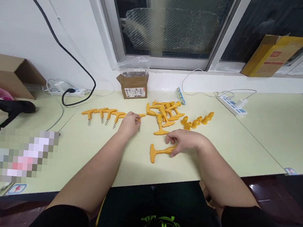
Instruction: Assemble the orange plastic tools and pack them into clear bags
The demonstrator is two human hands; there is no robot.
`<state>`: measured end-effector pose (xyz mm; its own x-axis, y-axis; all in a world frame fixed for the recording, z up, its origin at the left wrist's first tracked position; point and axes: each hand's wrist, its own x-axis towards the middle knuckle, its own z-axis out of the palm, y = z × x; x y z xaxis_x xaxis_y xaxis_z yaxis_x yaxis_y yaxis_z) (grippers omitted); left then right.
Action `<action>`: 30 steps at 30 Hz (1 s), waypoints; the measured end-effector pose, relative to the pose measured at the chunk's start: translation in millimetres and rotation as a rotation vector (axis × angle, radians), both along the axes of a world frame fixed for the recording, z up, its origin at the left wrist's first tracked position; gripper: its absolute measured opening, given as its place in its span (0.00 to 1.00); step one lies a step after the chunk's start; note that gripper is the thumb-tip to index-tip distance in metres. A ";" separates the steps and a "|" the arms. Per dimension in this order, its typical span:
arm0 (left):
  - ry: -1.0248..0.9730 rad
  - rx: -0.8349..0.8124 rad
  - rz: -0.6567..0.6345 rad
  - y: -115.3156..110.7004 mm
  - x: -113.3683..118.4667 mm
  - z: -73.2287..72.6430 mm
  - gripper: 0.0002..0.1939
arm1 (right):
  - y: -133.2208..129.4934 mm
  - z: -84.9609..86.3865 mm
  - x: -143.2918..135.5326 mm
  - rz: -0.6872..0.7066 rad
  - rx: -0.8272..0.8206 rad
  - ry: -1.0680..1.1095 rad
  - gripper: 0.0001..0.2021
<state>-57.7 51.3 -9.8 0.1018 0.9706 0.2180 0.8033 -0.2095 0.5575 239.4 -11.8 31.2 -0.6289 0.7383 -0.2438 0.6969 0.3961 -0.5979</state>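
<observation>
My left hand (131,123) is closed at the end of a row of yellow T-handled corkscrews (89,113) with bare metal spirals. Its fingers are on the handle of one corkscrew (142,116), whose spiral points toward me. Nearer me, a corkscrew in its yellow sheath (161,151) lies sideways, handle to the left. My right hand (185,141) has its thumb and curled fingers about the sheath end, which they partly hide. Beyond it is a pile of sheathed corkscrews (164,112). Several loose yellow sheaths (188,126) stand to the right.
A small opened carton (134,87) stands against the wall, with a clear plastic bag near it. Power strips (232,105) with cables lie at the back right and back left. A black cable (59,43) hangs at left; a yellow box (275,56) leans at the window.
</observation>
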 end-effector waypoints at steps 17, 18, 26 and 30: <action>-1.013 -0.138 -0.501 -33.8 45.0 15.0 0.25 | 25.2 -13.1 -1.9 -0.500 -0.565 0.780 0.27; -1.015 -0.153 -0.450 -34.3 48.4 15.4 0.25 | 25.8 -14.9 -3.6 -0.485 -0.505 0.785 0.26; -1.372 -0.284 0.152 -7.3 20.0 26.7 0.17 | 31.4 -20.1 1.3 -0.343 0.642 0.677 0.10; -1.362 -0.184 0.179 7.2 -22.3 41.5 0.18 | 30.6 -22.1 2.4 -0.363 0.609 0.568 0.10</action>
